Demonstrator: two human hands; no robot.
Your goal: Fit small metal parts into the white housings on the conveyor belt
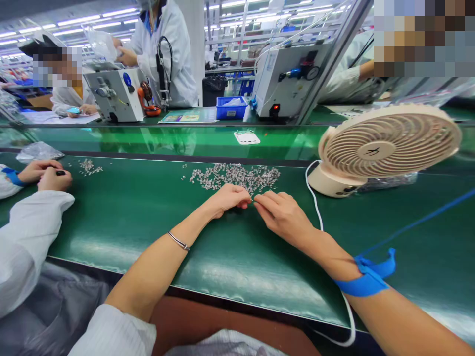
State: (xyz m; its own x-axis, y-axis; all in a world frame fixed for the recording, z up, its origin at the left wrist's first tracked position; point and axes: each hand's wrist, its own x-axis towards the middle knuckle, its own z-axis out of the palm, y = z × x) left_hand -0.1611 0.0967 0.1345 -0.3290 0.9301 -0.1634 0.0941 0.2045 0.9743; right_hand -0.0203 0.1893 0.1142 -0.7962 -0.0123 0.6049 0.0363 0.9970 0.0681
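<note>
Silvery bits (238, 174) are lying on the table (141, 207). Left hand (230, 197) and right hand (285, 213) are narrowly pinching a tiny piece (253, 200) between them.

Factory floor: green workbench (126, 212), boxy machines (116, 95), white coats (180, 59), seemingly more benches (232, 69) behind.

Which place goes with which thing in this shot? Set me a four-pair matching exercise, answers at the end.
Things
1. Pile of small parts
2. Fan
3. Blue strap
4. Silvery bracelet

Places
A. Around the left forearm
B. Spread over the green table, mid-picture
C. Around the right forearm
D. Standing at the right of the picture

Pairs: 1-B, 2-D, 3-C, 4-A
</note>
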